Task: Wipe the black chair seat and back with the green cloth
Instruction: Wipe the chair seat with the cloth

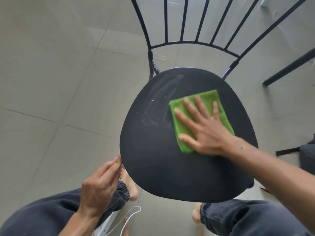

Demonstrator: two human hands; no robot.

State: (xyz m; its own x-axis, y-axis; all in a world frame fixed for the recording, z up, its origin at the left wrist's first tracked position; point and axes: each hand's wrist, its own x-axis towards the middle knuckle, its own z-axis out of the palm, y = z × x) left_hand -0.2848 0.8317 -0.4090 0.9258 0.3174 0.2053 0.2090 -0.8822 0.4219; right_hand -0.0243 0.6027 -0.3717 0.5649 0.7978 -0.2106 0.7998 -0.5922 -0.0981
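Right hand (202,126) lies flat, fingers straight and spread, palm down on the green cloth (209,95), pressing it to the black chair seat (162,167). The cloth is folded into a rectangle and sits at about 2 o'clock from the seat centre, fully on the seat. Pale wipe smears (162,94) and small white specks sit at 10–11 o'clock on the seat, just beside the cloth's left edge.

Left hand (100,186) is at the seat rim, 8 o'clock, with fingers curled and a fingertip touching the edge; cannot tell if it actually grips the rim.

The chair back (184,23), made of black metal bars, rises at 12 o'clock. The tiled floor (59,82) is grey. A white cable (134,211) lies on the floor at 7 o'clock, by the person's dark trouser legs. Another black leg (289,67) is at 3 o'clock, apart from the chair.
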